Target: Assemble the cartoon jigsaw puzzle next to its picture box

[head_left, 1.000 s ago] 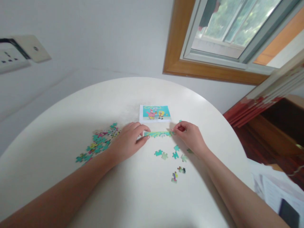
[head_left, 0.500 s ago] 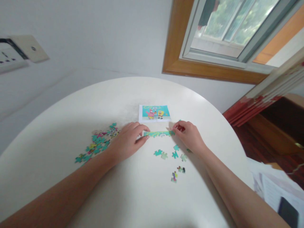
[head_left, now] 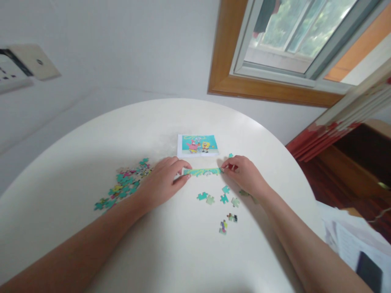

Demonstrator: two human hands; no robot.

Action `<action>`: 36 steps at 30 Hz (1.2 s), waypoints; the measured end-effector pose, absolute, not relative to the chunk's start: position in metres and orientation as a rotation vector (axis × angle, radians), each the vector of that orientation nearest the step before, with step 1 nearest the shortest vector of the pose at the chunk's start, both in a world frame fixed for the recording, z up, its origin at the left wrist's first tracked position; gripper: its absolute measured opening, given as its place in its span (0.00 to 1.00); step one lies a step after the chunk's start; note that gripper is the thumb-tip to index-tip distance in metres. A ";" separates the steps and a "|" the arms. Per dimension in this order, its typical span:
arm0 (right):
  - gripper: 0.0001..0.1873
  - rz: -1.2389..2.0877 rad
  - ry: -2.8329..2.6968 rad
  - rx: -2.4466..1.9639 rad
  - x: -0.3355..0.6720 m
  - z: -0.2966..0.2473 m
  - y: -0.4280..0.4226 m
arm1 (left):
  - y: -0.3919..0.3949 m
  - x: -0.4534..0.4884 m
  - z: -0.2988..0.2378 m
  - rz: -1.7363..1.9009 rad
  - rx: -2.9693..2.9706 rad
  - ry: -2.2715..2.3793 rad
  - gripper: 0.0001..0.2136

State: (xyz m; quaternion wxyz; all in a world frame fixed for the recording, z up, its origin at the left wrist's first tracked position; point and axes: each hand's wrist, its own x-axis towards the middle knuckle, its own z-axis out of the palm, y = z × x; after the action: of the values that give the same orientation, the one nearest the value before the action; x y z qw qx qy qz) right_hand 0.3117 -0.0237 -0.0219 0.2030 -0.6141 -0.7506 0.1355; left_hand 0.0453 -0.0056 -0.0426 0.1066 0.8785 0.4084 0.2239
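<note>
A narrow strip of joined jigsaw pieces (head_left: 203,172), teal and yellow-green, lies across the middle of the white table. My left hand (head_left: 166,179) grips its left end between thumb and index finger. At the other end, my right hand (head_left: 241,171) pinches a small jigsaw piece against the strip; the fingers cover most of that piece. Just behind the strip lies a printed reference picture (head_left: 200,145) with cartoon figures. Loose teal pieces (head_left: 224,198) and pale green pieces (head_left: 210,200) are scattered in front of it.
A heap of loose jigsaw pieces (head_left: 125,182) spreads beside my left forearm, partly hidden by it. Two multicoloured pieces lie nearer me. The round white table (head_left: 171,252) stands against a wall by a window. Papers (head_left: 351,236) and a dark phone (head_left: 369,270) are at lower right.
The view has shifted very slightly. My right hand has moved a touch at the strip's right end, and a teal piece behind it shows more. My left hand keeps its place.
</note>
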 end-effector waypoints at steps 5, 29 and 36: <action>0.07 0.328 -2.112 -1.696 0.311 -0.020 -0.024 | -0.004 0.044 -0.045 0.677 2.588 1.189 0.10; 0.13 0.306 -1.902 -1.975 0.377 0.003 -0.021 | -0.004 0.044 -0.047 0.700 2.550 1.210 0.10; 0.12 0.995 -2.255 -1.757 0.362 0.033 -0.043 | -0.004 0.044 -0.047 0.696 2.557 1.222 0.10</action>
State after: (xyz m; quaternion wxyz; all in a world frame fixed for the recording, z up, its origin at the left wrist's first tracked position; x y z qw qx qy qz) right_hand 0.3622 -0.0427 0.0326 0.0572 -0.5796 -0.7437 0.3283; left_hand 0.0443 -0.0043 -0.0469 0.1115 0.8707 0.4163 0.2369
